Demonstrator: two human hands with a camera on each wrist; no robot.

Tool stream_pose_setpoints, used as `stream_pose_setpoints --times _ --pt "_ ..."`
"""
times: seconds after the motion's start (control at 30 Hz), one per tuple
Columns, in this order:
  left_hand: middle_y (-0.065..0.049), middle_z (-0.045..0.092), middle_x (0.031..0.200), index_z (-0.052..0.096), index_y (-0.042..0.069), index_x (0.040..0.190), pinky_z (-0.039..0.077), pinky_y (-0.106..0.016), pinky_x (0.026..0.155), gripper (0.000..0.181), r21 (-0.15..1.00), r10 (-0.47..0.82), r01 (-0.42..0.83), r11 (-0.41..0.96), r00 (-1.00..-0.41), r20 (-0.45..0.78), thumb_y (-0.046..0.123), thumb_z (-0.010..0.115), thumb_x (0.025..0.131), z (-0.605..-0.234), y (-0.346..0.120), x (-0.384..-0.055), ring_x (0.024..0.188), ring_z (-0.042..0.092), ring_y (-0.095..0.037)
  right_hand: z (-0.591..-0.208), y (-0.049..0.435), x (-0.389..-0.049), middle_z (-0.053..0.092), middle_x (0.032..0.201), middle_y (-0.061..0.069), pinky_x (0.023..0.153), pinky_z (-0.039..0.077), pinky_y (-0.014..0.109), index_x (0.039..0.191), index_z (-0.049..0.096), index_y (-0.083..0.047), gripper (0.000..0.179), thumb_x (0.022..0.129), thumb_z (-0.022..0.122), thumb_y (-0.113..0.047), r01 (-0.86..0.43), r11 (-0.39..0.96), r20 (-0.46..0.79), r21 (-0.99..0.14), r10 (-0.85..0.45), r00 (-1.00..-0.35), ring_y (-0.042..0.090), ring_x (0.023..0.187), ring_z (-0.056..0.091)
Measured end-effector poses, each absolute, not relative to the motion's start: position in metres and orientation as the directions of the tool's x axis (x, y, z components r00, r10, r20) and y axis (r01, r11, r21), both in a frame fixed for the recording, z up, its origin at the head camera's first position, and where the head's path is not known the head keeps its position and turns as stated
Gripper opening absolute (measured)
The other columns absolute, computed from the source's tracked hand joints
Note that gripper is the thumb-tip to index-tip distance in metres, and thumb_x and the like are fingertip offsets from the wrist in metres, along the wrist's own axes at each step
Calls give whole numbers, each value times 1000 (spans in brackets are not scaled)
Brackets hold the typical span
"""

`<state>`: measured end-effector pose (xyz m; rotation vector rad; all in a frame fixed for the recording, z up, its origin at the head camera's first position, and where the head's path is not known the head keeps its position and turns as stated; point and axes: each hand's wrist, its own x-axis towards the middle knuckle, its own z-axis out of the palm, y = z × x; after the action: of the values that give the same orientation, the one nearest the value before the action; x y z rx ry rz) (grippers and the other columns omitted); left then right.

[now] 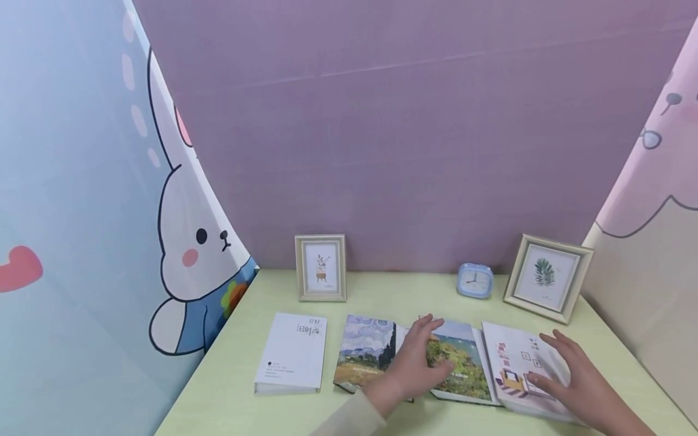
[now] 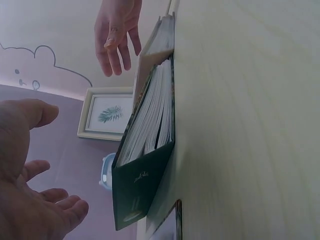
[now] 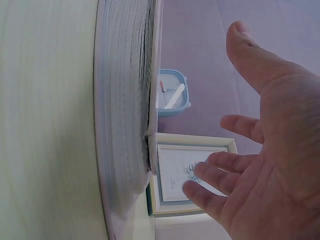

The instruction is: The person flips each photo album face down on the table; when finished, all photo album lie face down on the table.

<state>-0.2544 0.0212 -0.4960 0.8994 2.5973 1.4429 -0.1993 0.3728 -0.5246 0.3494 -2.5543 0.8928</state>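
Photo album [image 1: 468, 363], rectangular, thick with layered pages, beneath left hand [image 1: 410, 370].

Desk's [image 1: 400, 295] a pale yellow-green, wall [image 1: 354, 139] behind is dusty purple. Middle album [image 1: 465, 350] is leafy greens and yellows under blue, with a dark green spine [image 2: 142, 182]. Right album [image 1: 515, 351] is white with pink, purple and orange doodles. Clock's [image 1: 474, 281] baby blue, and the rightmost frame [image 1: 547, 279] is cream around a green leaf print.

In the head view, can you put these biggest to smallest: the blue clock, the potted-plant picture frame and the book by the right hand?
1. Book, even partly covered
2. Potted-plant picture frame
3. Blue clock
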Motion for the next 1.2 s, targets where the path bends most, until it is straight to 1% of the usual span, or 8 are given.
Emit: stream_pose_setpoints --times 0.13,0.23,0.37,0.53,0.6,0.83,1.03,1.2 --pt "3 23 170 34 35 161 47 -48 112 77 793 501 461 398 -834 233 37 75 96 -496 31 -254 141 47 -24 -529 376 -197 32 153 43 116 12 78 151 46 3 86 81 91 -20 -363 768 463 -528 -98 -881 71 129 36" --pt "3 25 169 35 36 160 46 -51 113 77 799 497 446 404 -840 218 39 76 94 -497 37 -254 146 41 -28 -533 379 -194 34 151 42 117 14 76 149 47 3 85 80 92 -19 -360 771 455 -525 -103 -885 70 127 38" --pt "-1 25 170 35 34 161 45 -55 113 79 801 502 440 405 -840 207 44 76 94 -498 44 -255 147 41 -31 -534 382 -192 38 147 42 94 39 82 146 49 4 87 77 94 -22 -337 801 432 -494 -110 -895 66 119 47" --pt "2 25 169 36 35 160 44 -56 114 76 806 510 433 404 -838 194 46 73 95 -498 50 -255 148 39 -29 -533 384 -191 42 145 40 79 59 62 144 51 4 87 76 95 -27 -313 828 404 -465 -116 -907 60 112 56" --pt "3 26 169 35 37 160 43 -57 114 75 811 511 423 405 -840 182 47 72 96 -499 52 -255 149 38 -28 -533 384 -191 42 144 40 79 59 59 143 52 4 87 76 95 -28 -308 829 396 -466 -116 -911 59 113 57" --pt "3 35 165 42 31 157 44 -52 115 73 825 493 419 379 -846 203 39 76 93 -503 61 -254 144 44 -23 -536 386 -189 39 145 42 85 40 83 146 47 6 89 76 94 -25 -276 821 348 -500 -102 -932 67 122 44" --pt "5 39 161 45 29 156 53 -33 99 74 862 504 393 319 -841 197 33 79 91 -504 66 -255 121 57 -16 -538 387 -186 41 144 40 85 43 80 145 47 6 88 78 94 -28 -267 819 329 -507 -102 -939 62 123 45" --pt "9 43 157 46 31 155 52 -32 98 72 873 506 362 326 -847 162 34 79 91 -504 71 -256 118 57 -12 -537 387 -183 43 143 38 85 54 68 146 49 4 87 80 93 -32 -253 824 305 -507 -103 -947 61 119 53"
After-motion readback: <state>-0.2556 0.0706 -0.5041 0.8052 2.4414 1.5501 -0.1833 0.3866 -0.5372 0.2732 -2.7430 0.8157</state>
